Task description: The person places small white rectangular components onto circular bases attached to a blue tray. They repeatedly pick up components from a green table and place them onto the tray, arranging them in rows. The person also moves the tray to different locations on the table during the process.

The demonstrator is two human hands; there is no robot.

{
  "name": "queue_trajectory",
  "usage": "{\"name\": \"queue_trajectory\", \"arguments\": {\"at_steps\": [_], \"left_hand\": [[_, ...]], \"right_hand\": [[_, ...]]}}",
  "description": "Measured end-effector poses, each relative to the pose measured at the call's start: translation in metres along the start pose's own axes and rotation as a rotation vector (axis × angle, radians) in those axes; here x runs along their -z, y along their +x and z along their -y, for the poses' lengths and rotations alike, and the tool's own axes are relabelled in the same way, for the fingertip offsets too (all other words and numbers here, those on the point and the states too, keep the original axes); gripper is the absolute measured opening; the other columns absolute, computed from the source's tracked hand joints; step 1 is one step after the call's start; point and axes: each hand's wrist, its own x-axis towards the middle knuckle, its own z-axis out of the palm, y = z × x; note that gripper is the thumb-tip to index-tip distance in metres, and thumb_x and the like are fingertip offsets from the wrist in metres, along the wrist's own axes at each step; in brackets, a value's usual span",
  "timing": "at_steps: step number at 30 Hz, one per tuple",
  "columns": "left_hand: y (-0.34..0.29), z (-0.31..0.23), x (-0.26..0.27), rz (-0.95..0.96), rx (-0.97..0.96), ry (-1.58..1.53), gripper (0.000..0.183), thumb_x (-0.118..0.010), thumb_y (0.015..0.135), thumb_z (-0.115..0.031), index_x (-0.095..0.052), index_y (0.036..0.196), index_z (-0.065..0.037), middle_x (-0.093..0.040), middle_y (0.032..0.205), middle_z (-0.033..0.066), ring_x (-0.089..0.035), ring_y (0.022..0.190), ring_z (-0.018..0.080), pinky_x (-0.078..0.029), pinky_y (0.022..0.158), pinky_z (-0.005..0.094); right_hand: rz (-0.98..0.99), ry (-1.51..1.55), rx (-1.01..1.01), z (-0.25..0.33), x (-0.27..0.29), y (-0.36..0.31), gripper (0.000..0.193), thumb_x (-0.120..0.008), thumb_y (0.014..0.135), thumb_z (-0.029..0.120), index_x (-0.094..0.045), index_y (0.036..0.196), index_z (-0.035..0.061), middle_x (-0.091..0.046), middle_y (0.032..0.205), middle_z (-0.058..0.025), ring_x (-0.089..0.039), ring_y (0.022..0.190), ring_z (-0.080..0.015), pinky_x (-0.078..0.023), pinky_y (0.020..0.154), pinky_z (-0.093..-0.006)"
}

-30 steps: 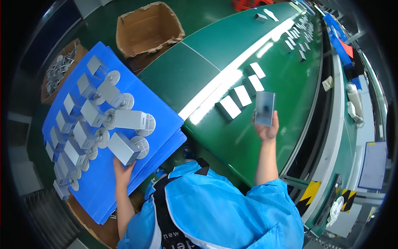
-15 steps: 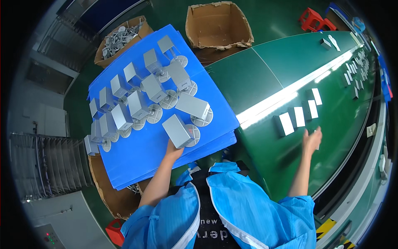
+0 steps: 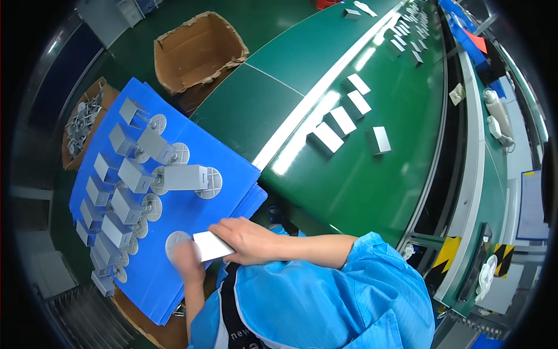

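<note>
The right hand [image 3: 247, 239] grasps a box [image 3: 212, 246] by its right end, fingers curled over it. The box is over the blue board's [image 3: 174, 216] near edge, with a round base [image 3: 175, 243] beside its left end. The left hand [image 3: 189, 264] is blurred against that base; whether its fingers grip cannot be told. Mounted boxes [image 3: 126, 203] sit in rows toward the board's left edge. On the counter [image 3: 331, 200], four loose boxes [image 3: 328, 138] form a slanting row; a fifth [image 3: 381, 139] lies nearer the right edge.
</note>
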Motion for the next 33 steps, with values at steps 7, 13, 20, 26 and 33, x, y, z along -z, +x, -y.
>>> {"name": "queue_trajectory", "arguments": {"at_steps": [7,13,20,26,33], "left_hand": [[-0.114,0.109,0.097,-0.152,0.569,0.238,0.014,-0.052,0.084,-0.008,-0.055,0.092,0.003,-0.055,0.075,0.0137,-0.052,0.066,0.0258,-0.042,0.061,0.0354],[-0.112,0.109,0.092,-0.191,0.793,0.08,0.017,-0.052,0.086,-0.015,-0.053,0.088,0.002,-0.052,0.065,0.0147,-0.049,0.056,0.0232,-0.04,0.055,0.0355],[-0.14,0.148,0.123,-0.158,0.769,0.488,0.02,-0.056,0.082,-0.013,-0.056,0.097,0.0,-0.06,0.079,0.0171,-0.058,0.072,0.0323,-0.045,0.066,0.0377],[-0.16,0.148,0.159,-0.246,1.016,0.505,0.051,-0.06,0.079,-0.012,-0.04,0.124,0.0,-0.047,0.116,0.0208,-0.046,0.106,0.0354,-0.036,0.09,0.0423],[-0.006,0.041,-0.007,-0.111,0.266,0.098,0.051,-0.064,0.075,-0.018,-0.045,0.117,0.003,-0.047,0.118,0.0204,-0.041,0.113,0.0344,-0.03,0.097,0.0414]], "right_hand": [[-0.662,-0.47,-0.598,-0.083,0.113,-0.108,0.049,-0.068,0.06,0.007,-0.049,0.105,0.0021,-0.055,0.096,-0.0183,-0.053,0.09,-0.0353,-0.044,0.078,-0.0417],[-0.702,-0.777,-1.353,-0.2,0.154,-0.208,0.065,-0.074,0.063,0.018,-0.041,0.118,0.0065,-0.052,0.112,-0.0162,-0.051,0.103,-0.0326,-0.042,0.083,-0.047],[-0.631,-0.642,-0.459,-0.115,0.105,-0.049,0.061,-0.071,0.068,0.02,-0.042,0.116,-0.0047,-0.051,0.108,-0.024,-0.05,0.101,-0.0356,-0.042,0.086,-0.0406],[-0.309,-0.578,-0.048,-0.044,0.007,0.109,0.086,-0.078,0.055,0.033,-0.036,0.12,-0.0035,-0.046,0.115,-0.0204,-0.048,0.102,-0.0336,-0.041,0.085,-0.0407],[-0.192,-0.482,0.009,-0.005,-0.021,0.105,0.057,-0.074,0.057,0.024,-0.043,0.097,-0.0014,-0.05,0.091,-0.0167,-0.052,0.083,-0.0309,-0.044,0.071,-0.0392]]}}
